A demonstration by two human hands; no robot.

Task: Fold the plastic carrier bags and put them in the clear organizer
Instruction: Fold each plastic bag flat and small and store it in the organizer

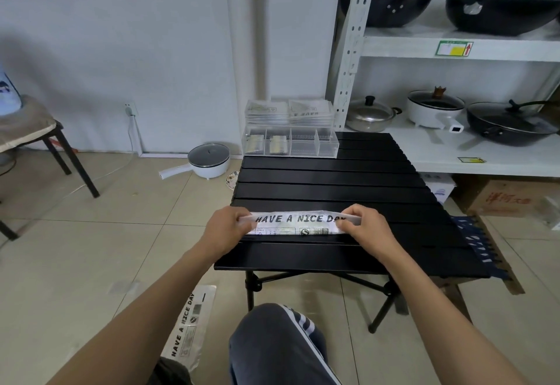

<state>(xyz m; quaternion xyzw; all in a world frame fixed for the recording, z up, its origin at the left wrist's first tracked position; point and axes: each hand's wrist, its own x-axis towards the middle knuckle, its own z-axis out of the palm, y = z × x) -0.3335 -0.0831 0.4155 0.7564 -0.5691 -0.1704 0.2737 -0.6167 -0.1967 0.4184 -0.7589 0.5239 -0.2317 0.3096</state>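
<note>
A white plastic carrier bag (295, 223) printed "HAVE A NICE DAY" lies folded into a narrow strip on the near part of the black slatted table (333, 184). My left hand (228, 225) pinches its left end and my right hand (365, 224) pinches its right end. The clear organizer (290, 141) stands at the table's far left corner, its lid raised behind it. Two of its left compartments hold folded bags; the right compartments look empty. Another unfolded bag (189, 324) lies over my left thigh, down by the floor.
A white shelf unit (454, 48) with black woks and pots stands on the right, close to the table. A white electric pot (209, 160) sits on the tiled floor left of the table. A stool (45, 136) stands at far left. My knee (272, 342) is below the table edge.
</note>
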